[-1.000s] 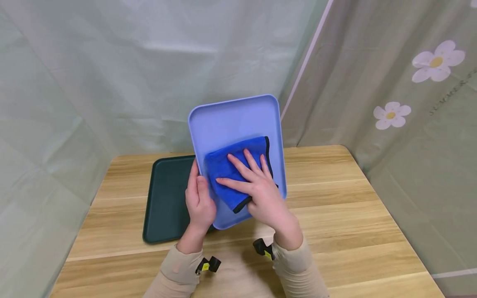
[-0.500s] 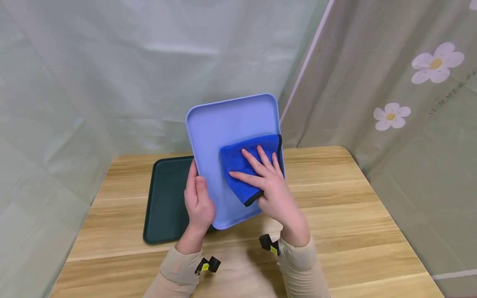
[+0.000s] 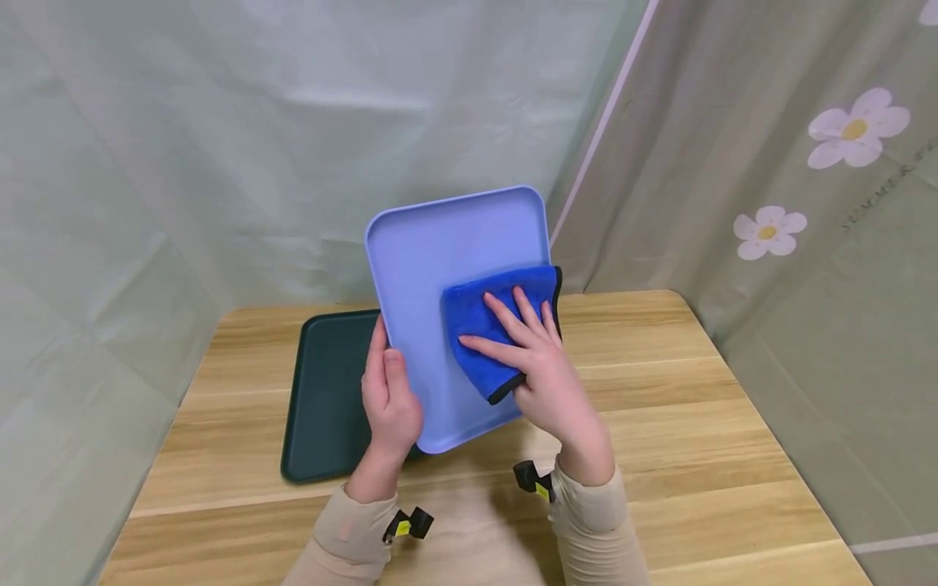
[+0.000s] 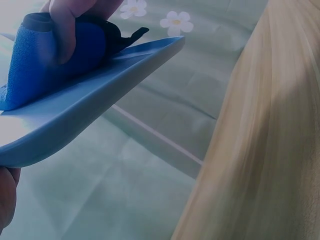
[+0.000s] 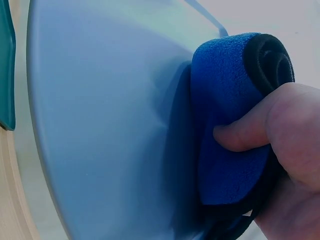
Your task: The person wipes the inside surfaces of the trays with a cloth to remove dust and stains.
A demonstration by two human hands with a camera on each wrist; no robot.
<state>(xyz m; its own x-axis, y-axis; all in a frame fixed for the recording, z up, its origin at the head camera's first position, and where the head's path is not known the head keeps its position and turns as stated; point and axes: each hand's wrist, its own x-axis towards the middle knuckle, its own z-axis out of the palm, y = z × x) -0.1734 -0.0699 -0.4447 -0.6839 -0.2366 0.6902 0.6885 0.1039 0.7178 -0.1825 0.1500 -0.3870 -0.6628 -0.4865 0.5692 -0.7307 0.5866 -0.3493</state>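
Observation:
My left hand [image 3: 393, 407] grips the left rim of a light blue rectangular tray [image 3: 421, 252], thumb on the front and fingers round behind. The tray is raised and tilted, its inner face toward me. A folded blue cloth [image 3: 469, 313] with black edging lies against the tray's right half, reaching past the right rim. My right hand [image 3: 545, 370] holds the cloth, fingers spread over it. In the right wrist view, the thumb presses into the folded cloth [image 5: 220, 100]. The left wrist view shows the cloth [image 4: 35, 65] bunched up on the tray [image 4: 95, 107].
A dark green tray [image 3: 330, 399] lies on the wooden table [image 3: 681, 456] at left, partly hidden behind the left hand and the raised tray. Pale curtains [image 3: 330, 146] stand behind the table and along both sides, with white flowers printed on the right.
My right hand has slid the cloth to the right across the tray, out past its right rim, slowing in the last half second. My left hand and the tray have barely shifted.

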